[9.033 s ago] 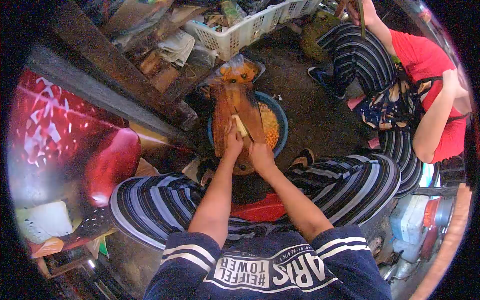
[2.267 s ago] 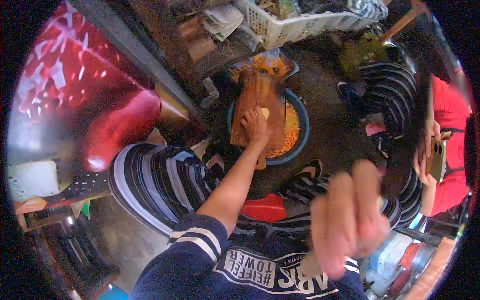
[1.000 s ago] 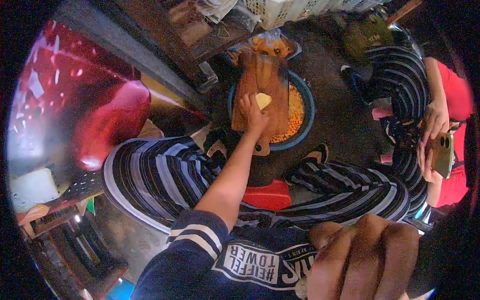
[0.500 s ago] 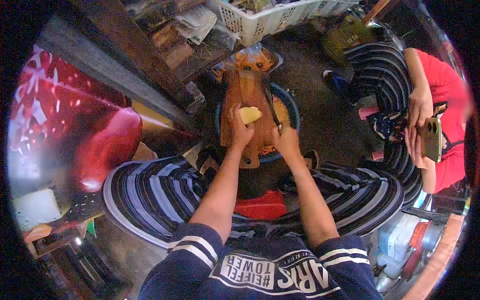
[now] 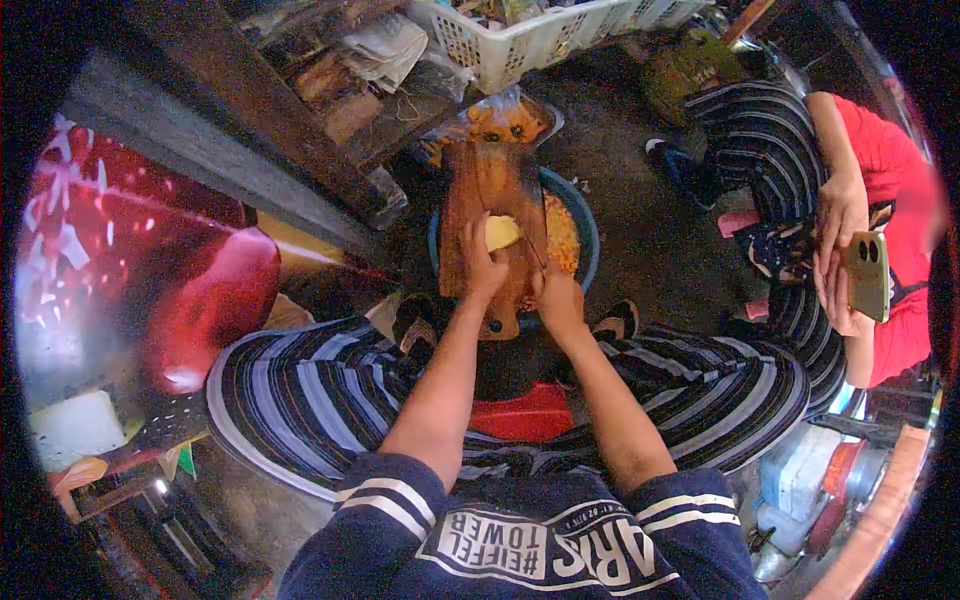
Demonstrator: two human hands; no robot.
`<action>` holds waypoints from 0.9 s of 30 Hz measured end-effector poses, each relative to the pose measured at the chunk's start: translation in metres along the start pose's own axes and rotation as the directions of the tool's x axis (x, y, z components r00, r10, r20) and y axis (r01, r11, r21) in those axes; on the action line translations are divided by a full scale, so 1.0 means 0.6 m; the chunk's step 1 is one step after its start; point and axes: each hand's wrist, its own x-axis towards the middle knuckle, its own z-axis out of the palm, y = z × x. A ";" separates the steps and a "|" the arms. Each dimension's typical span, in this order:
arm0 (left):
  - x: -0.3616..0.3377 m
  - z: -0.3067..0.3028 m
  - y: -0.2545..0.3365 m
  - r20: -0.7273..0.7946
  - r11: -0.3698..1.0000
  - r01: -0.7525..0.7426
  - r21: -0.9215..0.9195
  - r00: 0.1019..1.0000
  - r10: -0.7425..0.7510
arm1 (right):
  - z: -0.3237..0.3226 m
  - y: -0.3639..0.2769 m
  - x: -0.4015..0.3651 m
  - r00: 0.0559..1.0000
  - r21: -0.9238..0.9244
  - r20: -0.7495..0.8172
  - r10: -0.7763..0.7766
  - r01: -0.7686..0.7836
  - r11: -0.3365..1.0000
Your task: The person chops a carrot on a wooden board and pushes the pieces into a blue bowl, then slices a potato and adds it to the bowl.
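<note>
A wooden cutting board [image 5: 468, 205] lies across a round blue basin [image 5: 591, 215] that holds small orange pieces [image 5: 562, 235]. On the board, my left hand [image 5: 483, 262] grips a pale yellow chunk of food [image 5: 502, 233] from its left side. My right hand [image 5: 557, 298] is closed round the handle of a knife [image 5: 536, 253], whose thin dark blade points up and left, close to the chunk's right edge. Whether the blade touches the chunk cannot be made out.
Beyond the board sits a bag of orange food [image 5: 495, 122]. A white basket [image 5: 500, 50] stands at the top. To the right, a person in red [image 5: 893, 150] holds a phone [image 5: 868, 277]. A wooden beam [image 5: 270, 110] runs along the left.
My right hand and the knife have moved left, from over the basin's right part to the board's right edge, near the yellow chunk. My left hand still holds the chunk.
</note>
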 end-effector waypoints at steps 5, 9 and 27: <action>-0.009 -0.020 -0.012 0.079 0.995 -0.098 0.032 0.992 0.095 | -0.008 -0.009 0.000 0.999 -0.017 0.003 -0.036 0.036 0.999; -0.010 -0.026 -0.013 0.135 0.984 -0.123 0.132 0.985 0.105 | -0.013 -0.014 -0.002 0.999 -0.033 0.035 -0.037 0.038 0.999; 0.001 -0.035 -0.011 0.150 0.998 -0.044 0.033 0.988 0.039 | 0.019 -0.012 0.013 0.996 -0.023 0.032 -0.078 0.079 0.997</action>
